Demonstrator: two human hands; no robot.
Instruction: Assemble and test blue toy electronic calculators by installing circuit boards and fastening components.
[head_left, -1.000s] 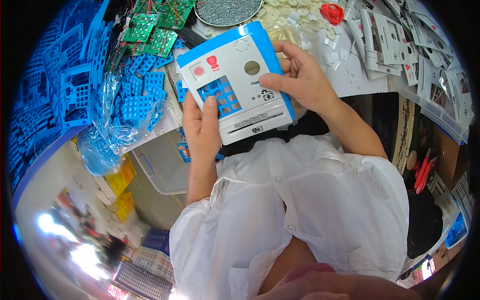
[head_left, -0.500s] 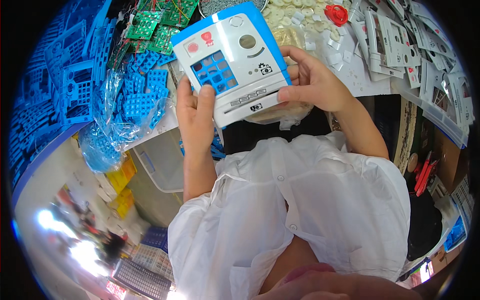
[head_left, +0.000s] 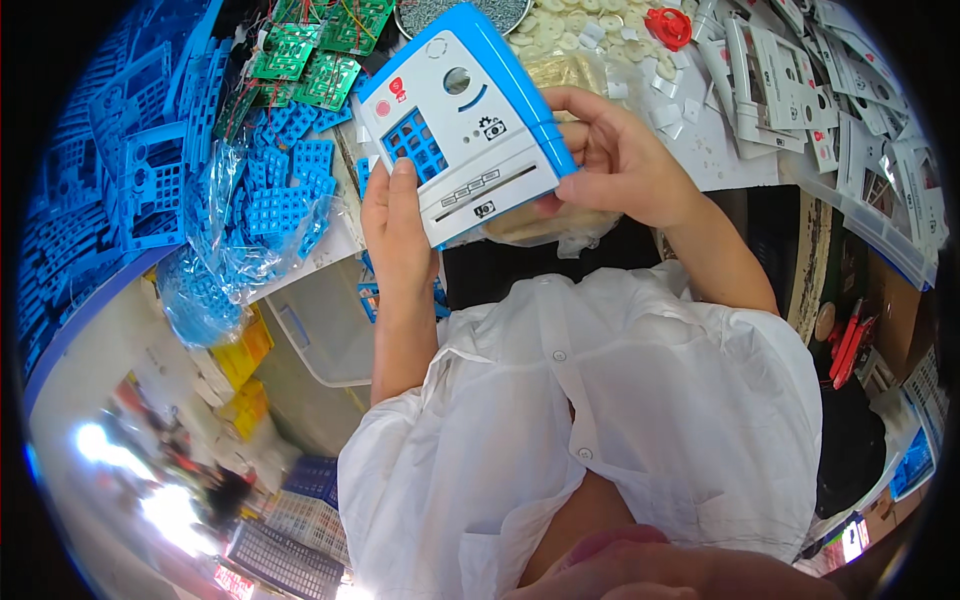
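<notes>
I hold a white and blue plastic toy casing [head_left: 455, 112] up over the table edge, tilted. Its white front has a round hole, a square opening with a blue grid behind it, a long slot and small printed pictures; the blue side wall shows along its right. Around the lower left edge my left hand [head_left: 402, 225] is closed, thumb on the front near the grid. Gripping the lower right corner, my right hand [head_left: 630, 160] has its thumb at the bottom edge and its fingers by the blue side. The back of the casing is hidden.
Blue plastic frames [head_left: 155, 180] pile up at the left, beside bagged blue grids [head_left: 285, 205]. Green circuit boards [head_left: 325, 75] with wires and a dish of small metal parts [head_left: 465, 15] lie behind. At the right are pale discs [head_left: 575, 28], a red part [head_left: 668, 28] and white panels [head_left: 780, 85].
The casing has turned in my hands, its front angling leftward, so more of the blue right side shows. Both hands keep their grip, the right fingers shifting slightly.
</notes>
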